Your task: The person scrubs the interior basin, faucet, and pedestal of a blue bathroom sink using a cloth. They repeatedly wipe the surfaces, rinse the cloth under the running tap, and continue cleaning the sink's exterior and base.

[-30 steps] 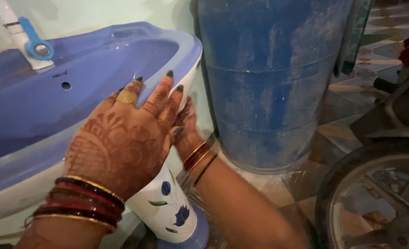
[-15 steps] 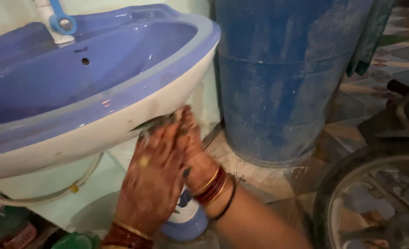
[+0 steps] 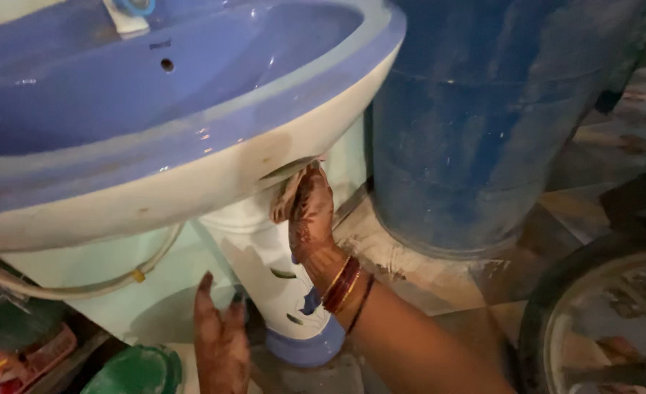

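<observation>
**Hands at the underside of a blue wash basin**

A large blue plastic drum (image 3: 498,124), dusty and scuffed, is standing on the tiled floor (image 3: 440,281) just right of the basin. The glossy blue ceramic wash basin with a white outer wall (image 3: 192,95) is filling the upper left of the view, sitting on a white ceramic pedestal painted with blue flowers and green leaves (image 3: 279,284), whose blue foot is resting on the floor. At the lower right, a dark rubber wheel with a metal rim (image 3: 593,314) is showing in part. A pale hose (image 3: 82,288) is curving beneath the basin, and a green rounded container (image 3: 137,372) is sitting at the bottom edge.

The right hand (image 3: 310,215), patterned with henna and wearing red and gold bangles, is reaching up to where the pedestal meets the basin's underside; its fingers are lying close together and pressing against that joint, clamped on nothing. The left hand (image 3: 221,343) is hovering low beside the pedestal, fingers loosely together and extended, holding nothing.
</observation>
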